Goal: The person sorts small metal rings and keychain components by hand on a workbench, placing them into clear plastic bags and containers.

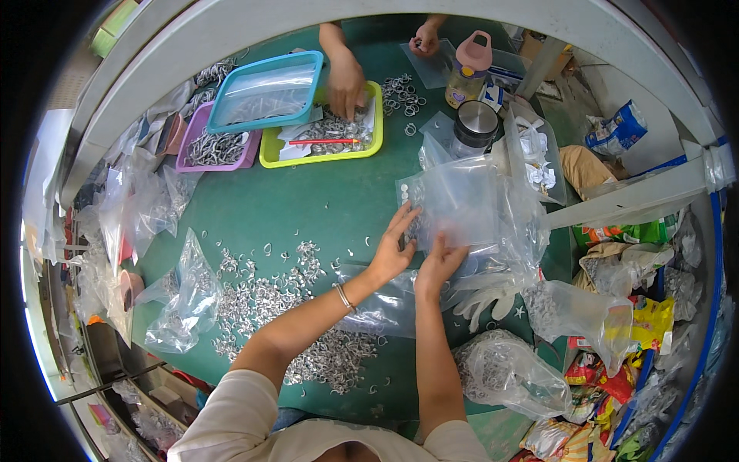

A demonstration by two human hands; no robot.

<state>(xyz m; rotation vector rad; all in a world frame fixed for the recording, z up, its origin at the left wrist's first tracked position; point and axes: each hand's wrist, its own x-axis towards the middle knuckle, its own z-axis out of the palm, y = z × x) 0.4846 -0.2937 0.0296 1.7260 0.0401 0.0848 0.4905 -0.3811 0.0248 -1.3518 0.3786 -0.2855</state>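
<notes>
A clear flat plastic bag (468,202) lies in front of me on the right half of the table, over other clear film. My left hand (394,245) grips its left edge, fingers curled, with small silvery pieces showing by the fingertips. My right hand (439,267) pinches the bag's lower edge, thumb up; part of the grip is blurred. Under my wrists lies another clear bag (389,302). To the left of my left forearm spreads a loose heap of small silvery metal rings (265,299), running on beneath that arm.
Across the table another person's hand (346,85) reaches into a yellow-green tray (289,158). Beside it stand a blue tray (265,123) and a purple tray (250,154). A pink-lidded bottle (468,65), a dark-lidded jar (476,127) and a white glove (489,302) lie to the right.
</notes>
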